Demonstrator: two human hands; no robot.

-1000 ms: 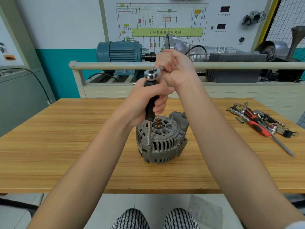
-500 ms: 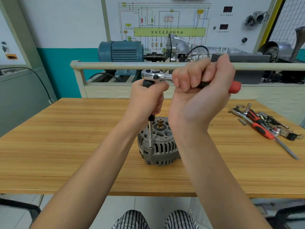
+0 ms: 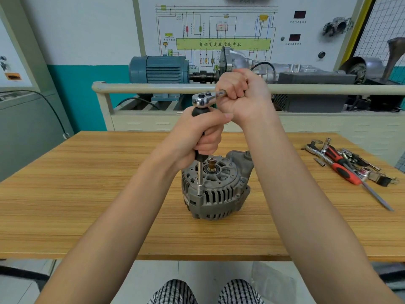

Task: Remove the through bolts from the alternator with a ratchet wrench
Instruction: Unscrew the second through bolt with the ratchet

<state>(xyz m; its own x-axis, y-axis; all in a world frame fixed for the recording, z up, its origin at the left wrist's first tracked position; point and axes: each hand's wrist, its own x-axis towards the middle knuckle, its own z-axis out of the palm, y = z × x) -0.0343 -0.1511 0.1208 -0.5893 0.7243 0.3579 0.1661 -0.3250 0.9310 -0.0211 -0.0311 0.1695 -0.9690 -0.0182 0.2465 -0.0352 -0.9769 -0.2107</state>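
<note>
1. A wooden tabletop (image 3: 87, 194) is seen spanning the view, with a cream rail and a training rig behind its far edge.
2. A blue electric motor (image 3: 160, 70) is mounted on that rig, below a wall panel printed with a wiring diagram (image 3: 219, 29).
3. The grey alternator (image 3: 217, 189) is stood on end near the middle of the tabletop, its slotted housing turned toward the camera and its brass-tipped shaft pointing up.
4. A pile of loose tools (image 3: 348, 165) is laid at the right side of the tabletop, well apart from the alternator; red-and-black handles and a long thin blade can be made out among them.
5. The right hand (image 3: 243, 95) is clenched in a fist around the handle of the ratchet wrench (image 3: 203, 99), whose chrome head is held level above the alternator.
6. The left hand (image 3: 201, 137) is wrapped around the black grip of the extension driver (image 3: 200, 172) directly under the ratchet head, thumb laid across the top.
7. The thin steel shaft of the driver is set upright, and its socket end is seated at the left front edge of the alternator housing.
8. The through bolt itself is covered by the socket and cannot be made out.
</note>
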